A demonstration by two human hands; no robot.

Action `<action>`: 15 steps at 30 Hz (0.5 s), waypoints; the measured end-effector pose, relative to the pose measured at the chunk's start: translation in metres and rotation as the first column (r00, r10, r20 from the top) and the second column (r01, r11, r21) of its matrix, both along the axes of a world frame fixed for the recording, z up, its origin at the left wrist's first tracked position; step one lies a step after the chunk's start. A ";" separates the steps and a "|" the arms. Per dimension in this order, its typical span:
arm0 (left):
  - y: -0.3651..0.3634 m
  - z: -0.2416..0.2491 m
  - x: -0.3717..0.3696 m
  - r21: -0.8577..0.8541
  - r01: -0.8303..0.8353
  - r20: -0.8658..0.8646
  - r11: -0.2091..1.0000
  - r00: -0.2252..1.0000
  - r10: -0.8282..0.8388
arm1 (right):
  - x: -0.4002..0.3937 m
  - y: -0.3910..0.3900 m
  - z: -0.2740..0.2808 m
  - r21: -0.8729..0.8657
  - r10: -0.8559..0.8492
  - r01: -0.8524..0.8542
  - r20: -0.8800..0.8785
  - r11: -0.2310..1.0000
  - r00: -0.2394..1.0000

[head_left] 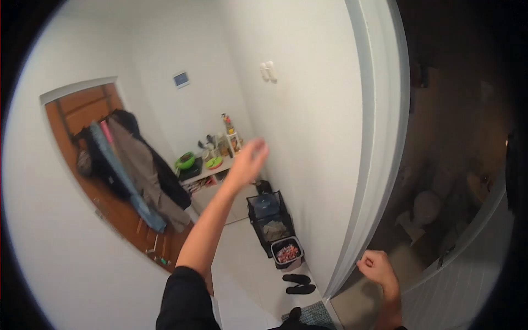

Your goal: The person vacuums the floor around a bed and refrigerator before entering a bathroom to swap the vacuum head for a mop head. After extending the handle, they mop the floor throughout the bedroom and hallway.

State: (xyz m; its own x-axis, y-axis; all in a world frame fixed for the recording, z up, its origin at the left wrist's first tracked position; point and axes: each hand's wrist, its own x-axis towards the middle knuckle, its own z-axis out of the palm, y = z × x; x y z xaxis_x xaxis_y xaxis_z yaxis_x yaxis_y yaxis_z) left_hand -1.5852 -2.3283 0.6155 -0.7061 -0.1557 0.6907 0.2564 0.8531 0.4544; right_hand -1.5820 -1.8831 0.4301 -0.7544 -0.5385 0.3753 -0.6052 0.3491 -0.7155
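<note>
My left hand [250, 164] is raised on an outstretched arm in front of the white wall [308, 148]. Its fingers reach up and to the right, a little blurred, with nothing seen in them. Above it on that wall sits a pair of white switches [268, 71], apart from the fingertips. Low at the right, my right hand [378, 267] is curled into a fist beside the white door frame [379, 126]. Nothing shows in this fist. Beyond the frame lies a dark bathroom with a toilet [427, 208].
Coats [126, 159] hang on a brown door [66, 118]. A counter holds a green bowl [186, 160], bottles and utensils. Along the wall stand a black rack [267, 206] and a bin [287, 253]. Black slippers [298, 284] and a mat [316, 314] lie on the floor.
</note>
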 end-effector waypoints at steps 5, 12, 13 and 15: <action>-0.036 0.091 -0.160 -0.078 -0.137 -0.324 0.988 0.940 0.105 | 0.018 -0.009 -0.020 0.046 0.064 -0.081 0.285 0.996 0.956; -0.062 0.091 -0.263 0.087 -0.042 -0.562 0.995 0.823 0.084 | 0.066 0.008 0.010 -0.015 -0.216 0.233 0.322 0.972 0.922; -0.065 0.095 -0.259 0.079 0.006 -0.626 0.997 0.778 0.045 | 0.067 0.010 0.008 -0.020 -0.235 0.257 0.335 0.966 0.912; -0.069 0.093 -0.244 0.042 0.012 -0.728 0.999 0.685 0.022 | 0.083 0.025 -0.005 0.065 -0.394 0.402 0.398 0.913 0.829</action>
State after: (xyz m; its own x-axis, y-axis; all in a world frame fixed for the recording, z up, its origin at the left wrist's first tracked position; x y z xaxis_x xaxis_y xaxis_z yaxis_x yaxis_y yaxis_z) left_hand -1.8292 -2.3974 0.7089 0.0171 -0.1968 0.9803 0.5173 0.8408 0.1598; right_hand -1.4994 -1.8584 0.4250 -0.9879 -0.1551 0.0085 -0.0830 0.4811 -0.8727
